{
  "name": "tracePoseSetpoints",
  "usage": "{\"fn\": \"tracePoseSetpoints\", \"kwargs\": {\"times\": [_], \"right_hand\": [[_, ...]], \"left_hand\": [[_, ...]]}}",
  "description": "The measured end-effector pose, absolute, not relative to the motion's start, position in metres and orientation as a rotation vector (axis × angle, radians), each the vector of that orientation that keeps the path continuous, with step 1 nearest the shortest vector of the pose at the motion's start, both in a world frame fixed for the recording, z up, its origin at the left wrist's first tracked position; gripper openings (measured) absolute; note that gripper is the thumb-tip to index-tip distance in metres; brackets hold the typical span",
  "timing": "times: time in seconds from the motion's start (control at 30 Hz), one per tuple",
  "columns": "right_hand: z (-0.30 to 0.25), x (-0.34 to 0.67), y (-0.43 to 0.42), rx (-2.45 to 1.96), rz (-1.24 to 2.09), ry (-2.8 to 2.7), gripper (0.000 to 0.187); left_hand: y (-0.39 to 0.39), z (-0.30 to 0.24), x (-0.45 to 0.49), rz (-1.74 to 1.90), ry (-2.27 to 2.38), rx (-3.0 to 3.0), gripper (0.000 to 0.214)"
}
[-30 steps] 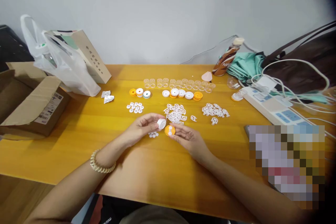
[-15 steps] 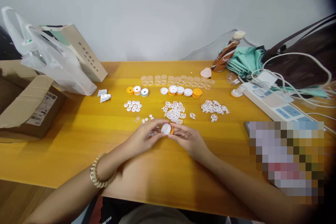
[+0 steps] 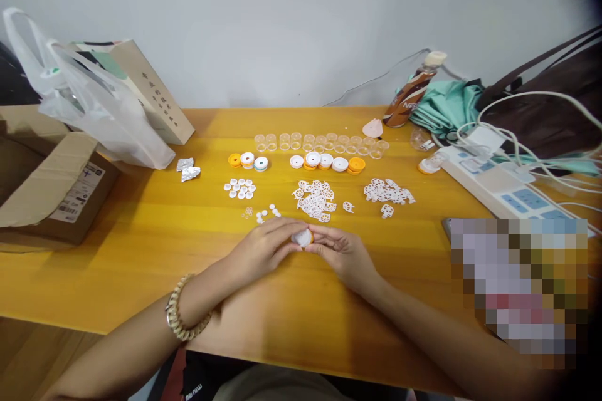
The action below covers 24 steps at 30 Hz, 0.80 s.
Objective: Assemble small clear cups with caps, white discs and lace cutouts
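Between my two hands is a small round white-and-orange plastic piece [image 3: 302, 237], held just above the table. The fingers of my left hand [image 3: 266, 247] close on its left side, and my right hand [image 3: 345, 257] pinches its right edge. Just beyond my left hand lie small white discs [image 3: 264, 213] and tiny clear rings [image 3: 248, 211]. Further out sit white caps [image 3: 241, 188], a pile of white lattice pieces [image 3: 314, 199] and a second pile of white pieces [image 3: 386, 190]. White and orange round parts [image 3: 325, 160] stand in a row behind them.
Clear cups [image 3: 320, 142] line the back. On the left are a cardboard box [image 3: 94, 200], a plastic bag [image 3: 108, 113] and foil scraps [image 3: 190, 173]. A drink bottle [image 3: 409, 97], a power strip [image 3: 498, 185] with cables and a blurred-out item [image 3: 522, 288] occupy the right.
The round piece has turned slightly between my hands, and my left fingers now reach further over its top. The whole view has shifted a little.
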State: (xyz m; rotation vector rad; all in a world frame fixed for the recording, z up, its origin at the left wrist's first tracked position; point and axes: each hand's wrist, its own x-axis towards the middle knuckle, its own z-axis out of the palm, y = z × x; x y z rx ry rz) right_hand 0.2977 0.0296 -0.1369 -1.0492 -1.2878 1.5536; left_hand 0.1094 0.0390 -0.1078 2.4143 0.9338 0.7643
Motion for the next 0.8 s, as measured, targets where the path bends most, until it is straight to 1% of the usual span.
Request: {"fn": "tracePoseSetpoints", "kwargs": {"times": [0.13,0.27,0.37,0.47,0.63,0.8], "right_hand": [[-0.1357,0.2979,0.0300,-1.089,1.562,-1.327,0.031],[-0.1349,0.2993,0.0324,-1.062,1.614,-1.308,0.029],[-0.1333,0.3000,0.0343,-0.960,1.733,-1.311,0.033],[-0.1309,0.2999,0.0351,-0.940,1.776,-1.321,0.035],[-0.1302,0.2999,0.0359,-0.922,1.798,-1.315,0.030],[-0.1316,0.2997,0.0365,-0.959,1.767,-1.256,0.037]], "left_hand": [[0.0394,-0.1079,0.1082,0.783,0.894,2.385,0.032],[0.0406,-0.1054,0.1081,0.784,0.949,2.283,0.027],[0.0415,-0.1023,0.1087,0.757,1.029,2.147,0.024],[0.0425,-0.1018,0.1091,0.738,1.057,2.060,0.021],[0.0445,-0.1027,0.1075,0.728,1.018,2.023,0.024],[0.0431,-0.0982,0.1061,0.688,1.011,2.039,0.028]]}}
